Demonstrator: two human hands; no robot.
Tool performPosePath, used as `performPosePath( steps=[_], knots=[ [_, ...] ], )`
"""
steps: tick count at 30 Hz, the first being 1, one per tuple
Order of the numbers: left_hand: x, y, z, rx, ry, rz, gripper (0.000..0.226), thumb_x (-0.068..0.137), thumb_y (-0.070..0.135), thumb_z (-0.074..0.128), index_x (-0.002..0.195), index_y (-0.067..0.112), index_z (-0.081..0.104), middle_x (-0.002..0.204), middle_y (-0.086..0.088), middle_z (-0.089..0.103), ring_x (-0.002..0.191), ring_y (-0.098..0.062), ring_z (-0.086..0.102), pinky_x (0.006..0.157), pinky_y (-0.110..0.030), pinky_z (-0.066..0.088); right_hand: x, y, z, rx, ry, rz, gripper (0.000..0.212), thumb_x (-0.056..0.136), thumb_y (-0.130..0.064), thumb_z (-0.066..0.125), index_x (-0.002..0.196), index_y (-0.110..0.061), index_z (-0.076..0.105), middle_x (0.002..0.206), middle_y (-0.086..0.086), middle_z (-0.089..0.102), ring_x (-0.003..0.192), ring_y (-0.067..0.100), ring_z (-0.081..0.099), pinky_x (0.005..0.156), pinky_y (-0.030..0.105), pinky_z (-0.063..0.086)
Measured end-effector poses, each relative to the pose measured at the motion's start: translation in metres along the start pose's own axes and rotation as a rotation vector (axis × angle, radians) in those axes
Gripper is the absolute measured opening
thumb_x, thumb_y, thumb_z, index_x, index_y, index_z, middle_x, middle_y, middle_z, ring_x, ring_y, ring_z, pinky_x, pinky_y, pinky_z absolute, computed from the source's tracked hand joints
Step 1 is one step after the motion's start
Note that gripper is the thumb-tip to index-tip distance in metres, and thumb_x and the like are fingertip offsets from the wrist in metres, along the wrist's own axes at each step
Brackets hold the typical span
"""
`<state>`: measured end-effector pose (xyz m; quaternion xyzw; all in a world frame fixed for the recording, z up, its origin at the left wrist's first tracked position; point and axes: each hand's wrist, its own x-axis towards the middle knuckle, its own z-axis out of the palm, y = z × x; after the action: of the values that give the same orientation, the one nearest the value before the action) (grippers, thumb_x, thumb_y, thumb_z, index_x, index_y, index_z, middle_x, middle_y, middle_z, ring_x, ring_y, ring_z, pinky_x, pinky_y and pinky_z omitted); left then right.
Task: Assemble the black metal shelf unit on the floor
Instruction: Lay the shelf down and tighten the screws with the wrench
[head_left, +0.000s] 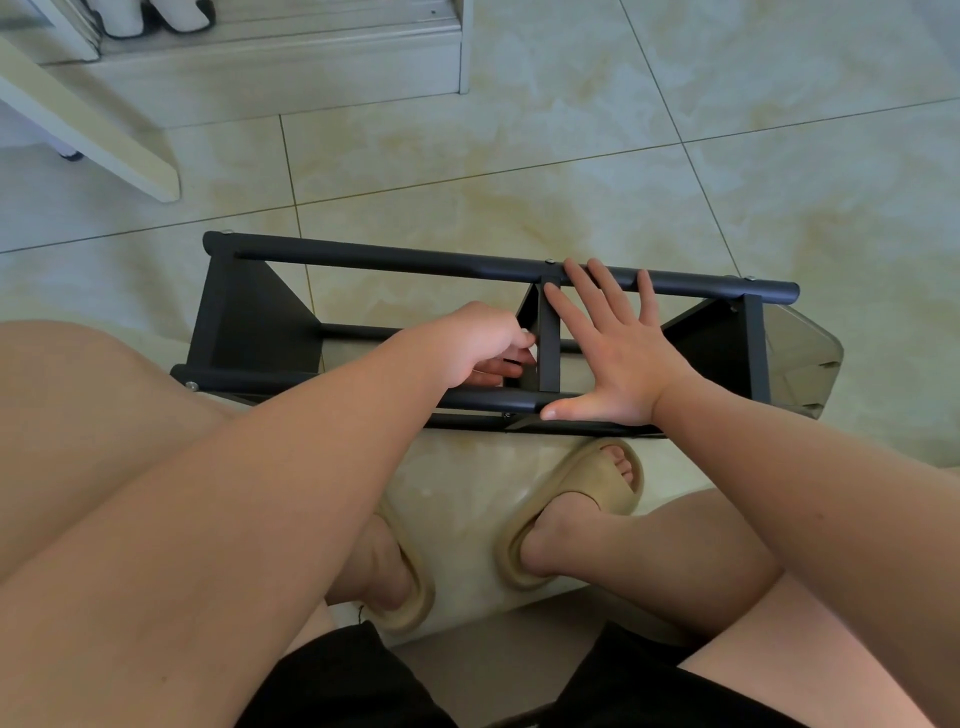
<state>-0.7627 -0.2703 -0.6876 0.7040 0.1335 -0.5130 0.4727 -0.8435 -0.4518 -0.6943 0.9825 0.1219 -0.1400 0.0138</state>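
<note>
Pale tiled floor (597, 156) in soft, even light.
Glossy cream tiles marbled with yellowish veins, crossed by thin dark grout lines; at upper left a slanted white furniture leg (88, 124), touching the floor; behind it, along the top edge, a low whitish cabinet base (280, 67) with white-and-dark shoes (156, 15), partly cut off, on its ledge.

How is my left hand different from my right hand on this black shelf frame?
The left hand is curled; the right hand is flat, fingers spread. The left hand reaches down inside the shelf frame beside the middle panel; the right hand lies on top, thumb at the near tube, fingertips on the far tube. Any grip by the left hand is hidden; the right hand holds nothing. Both flank the middle panel.
</note>
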Motion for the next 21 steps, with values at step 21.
performPosePath(
  steps=[21],
  knots=[
    [0.0008,-0.0013,-0.0008,0.013,-0.026,-0.019,0.013,0.102,0.019,0.052,0.093,0.016,0.061,0.061,0.008,0.072,0.073,-0.008,0.066,0.062,-0.025,0.052,-0.0003,0.0001,-0.0006,-0.006,0.000,-0.006,0.131,0.063,-0.105,0.014,0.162,-0.022,-0.006,0.169,0.008,-0.015,0.155,0.031,-0.015,0.118,0.068,-0.008]
  ],
)
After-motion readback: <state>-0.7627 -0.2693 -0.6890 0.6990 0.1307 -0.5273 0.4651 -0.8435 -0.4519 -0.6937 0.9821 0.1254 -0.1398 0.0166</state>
